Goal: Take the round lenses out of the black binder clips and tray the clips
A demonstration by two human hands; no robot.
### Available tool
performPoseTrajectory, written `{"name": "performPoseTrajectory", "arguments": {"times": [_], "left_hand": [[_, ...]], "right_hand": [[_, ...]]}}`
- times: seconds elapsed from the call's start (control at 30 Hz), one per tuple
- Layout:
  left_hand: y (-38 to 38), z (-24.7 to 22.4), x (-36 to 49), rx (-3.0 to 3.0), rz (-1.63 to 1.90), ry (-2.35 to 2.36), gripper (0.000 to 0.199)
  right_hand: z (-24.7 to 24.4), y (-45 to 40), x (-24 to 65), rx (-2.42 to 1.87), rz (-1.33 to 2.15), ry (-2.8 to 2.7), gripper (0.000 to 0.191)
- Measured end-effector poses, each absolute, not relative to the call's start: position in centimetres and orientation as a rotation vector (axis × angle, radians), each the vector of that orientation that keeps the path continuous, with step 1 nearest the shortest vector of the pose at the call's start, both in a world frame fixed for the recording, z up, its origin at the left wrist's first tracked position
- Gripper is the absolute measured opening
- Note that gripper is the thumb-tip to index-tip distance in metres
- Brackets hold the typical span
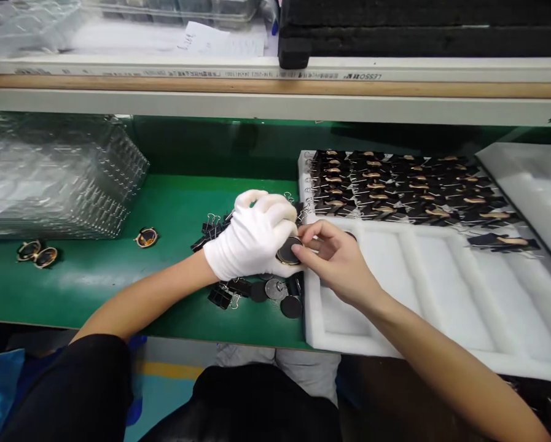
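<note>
My left hand (259, 236), in a white glove, is closed around a round black disc with a gold-coloured rim (288, 252). My bare right hand (333, 258) pinches the same disc at its right side, thumb on the black face. Beneath and around the hands lie black binder clips (220, 296) and loose flat black discs (291, 307). A greyish disc (275, 288) lies among them. More binder clips (211, 226) sit behind my left wrist. The underside of the held disc is hidden by the glove.
To the right, a white foam tray (314, 319) carries rows of binder clips clamped on gold-edged pieces (376, 184). Stacked clear plastic trays (63, 178) stand at left. Small gold-rimmed round pieces (146, 237) lie on the green table (164, 196). A shelf edge (201, 101) crosses above.
</note>
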State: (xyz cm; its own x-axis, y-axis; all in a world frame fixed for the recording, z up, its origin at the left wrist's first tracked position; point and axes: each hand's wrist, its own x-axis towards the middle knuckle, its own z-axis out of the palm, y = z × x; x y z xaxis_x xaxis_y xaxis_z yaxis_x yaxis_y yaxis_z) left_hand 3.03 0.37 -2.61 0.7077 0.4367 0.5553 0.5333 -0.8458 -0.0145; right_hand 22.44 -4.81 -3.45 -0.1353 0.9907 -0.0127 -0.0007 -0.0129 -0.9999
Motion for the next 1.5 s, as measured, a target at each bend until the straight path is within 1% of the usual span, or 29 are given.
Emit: {"name": "performPoseTrajectory", "arguments": {"times": [0.03, 0.1, 0.17, 0.2, 0.23, 0.33, 0.4, 0.53, 0.6, 0.67, 0.73, 0.83, 0.9, 0.97, 1.03, 1.13, 1.2, 1.23, 1.3, 1.43, 1.5], "left_hand": [[0.4, -2.6, 3.0, -2.755, -0.804, -0.786, 0.036], [0.5, -2.2, 2.9, -2.817, -0.738, -0.764, 0.044], [0.8, -1.4, 2.5, -2.935, -0.641, -0.773, 0.057], [0.9, -1.0, 2.3, -3.022, -0.587, -0.816, 0.059], [1.0, -0.5, 2.1, -3.12, -0.538, -0.894, 0.057], [1.1, 0.0, 1.7, -3.266, -0.477, -1.261, 0.039], [0.9, -0.3, 1.7, -3.231, -0.504, -1.368, 0.04], [0.1, -1.5, 2.4, -3.141, -0.527, -1.239, 0.043], [-0.6, -2.1, 2.9, -3.05, -0.471, -1.145, 0.048], [-1.5, -2.6, 3.6, -3.001, -0.362, -0.952, 0.049], [-2.4, -3.1, 4.2, -2.993, -0.225, -0.665, 0.04], [-3.0, -3.5, 4.6, -2.945, -0.132, -0.34, 0.009], [-2.6, -3.4, 4.4, -2.908, -0.164, -0.317, 0.02], [-1.6, -3.1, 3.9, -2.89, -0.262, -0.465, 0.028], [-0.5, -2.6, 3.3, -2.884, -0.464, -0.807, 0.033], [0.6, -2.0, 2.9, -2.848, -0.905, -1.369, 0.033], [0.6, -1.8, 2.9, -2.854, -1.119, -1.567, 0.034], [0.6, -1.7, 2.9, -2.873, -1.162, -1.611, 0.035], [0.5, -1.5, 2.8, -2.984, -1.107, -1.598, 0.04], [0.7, -0.9, 2.1, -3.392, -0.67, -1.373, 0.05], [0.7, -0.7, 1.9, -3.423, -0.529, -1.339, 0.055]], "right_hand": [[-3.6, -4.8, 22.5, -1.156, 1.385, -1.272, 0.038], [-3.9, -4.7, 22.6, -1.164, 1.467, -1.206, 0.042], [-4.0, -4.7, 22.8, -1.162, 1.455, -1.134, 0.044], [-4.0, -4.6, 22.8, -1.155, 1.436, -1.11, 0.043], [-4.0, -4.6, 22.9, -1.146, 1.421, -1.098, 0.043], [-3.9, -4.6, 22.9, -1.123, 1.425, -1.119, 0.041], [-3.8, -4.7, 23.0, -1.106, 1.468, -1.156, 0.04], [-3.4, -4.6, 23.9, -1.097, 1.573, -1.241, 0.032], [-3.2, -4.4, 24.5, -1.132, 1.499, -1.22, 0.028], [-3.0, -4.1, 25.1, -1.16, 1.424, -1.145, 0.026], [-2.9, -3.8, 25.5, -1.166, 1.428, -1.059, 0.026], [-3.0, -3.4, 25.8, -1.156, 1.51, -0.965, 0.024], [-2.9, -3.3, 26.0, -1.13, 1.555, -0.948, 0.023], [-2.6, -3.3, 26.3, -1.097, 1.568, -0.986, 0.024], [-2.3, -3.4, 26.7, -1.061, 1.55, -1.075, 0.026], [-2.2, -3.6, 27.1, -0.985, 1.556, -1.285, 0.023], [-2.5, -3.8, 27.0, -0.935, 1.621, -1.394, 0.021], [-2.6, -3.9, 26.8, -0.921, 1.645, -1.415, 0.022], [-2.9, -4.0, 26.4, -0.904, 1.647, -1.413, 0.022], [-3.1, -4.1, 26.3, -0.846, 1.656, -1.453, 0.015], [-3.0, -4.0, 26.4, -0.824, 1.677, -1.48, 0.014]]}}
